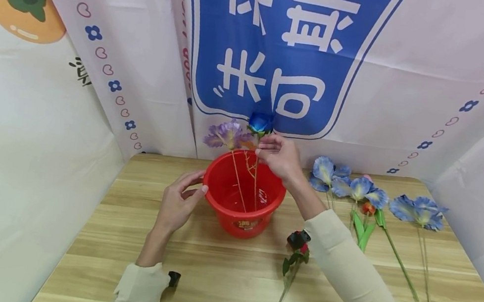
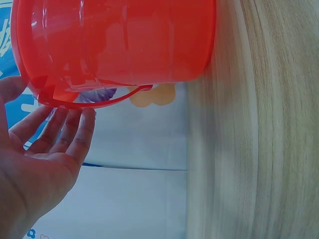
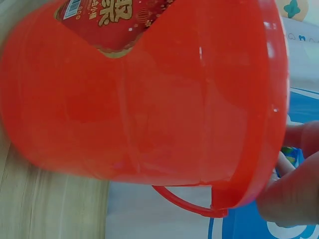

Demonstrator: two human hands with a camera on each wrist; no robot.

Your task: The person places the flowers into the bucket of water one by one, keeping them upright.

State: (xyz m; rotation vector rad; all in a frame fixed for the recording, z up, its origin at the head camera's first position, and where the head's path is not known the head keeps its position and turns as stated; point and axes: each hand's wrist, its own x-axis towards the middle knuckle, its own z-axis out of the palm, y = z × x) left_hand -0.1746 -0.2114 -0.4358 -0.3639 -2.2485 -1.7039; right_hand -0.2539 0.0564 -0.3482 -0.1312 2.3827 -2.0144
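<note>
By the right hand [image 1: 280, 158], one blue rose [image 1: 261, 123] is pinched; by the loosely extended left hand [image 1: 179, 202], one bucket [image 1: 234, 215] is touched at nine o'clock. Three blue irises [image 1: 360, 188] are seen.

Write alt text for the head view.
A right hand pinches a blue rose by its stem in a red bucket beside a purple flower; the left hand touches the bucket. More flowers lie on the wooden table, rightward.

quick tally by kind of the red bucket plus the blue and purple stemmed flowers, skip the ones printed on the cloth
Round red plastic bucket: 1
Deep-blue layered rose: 1
Purple ruffled flower: 1
Light-blue ruffled flowers: 3
Total: 6
</note>
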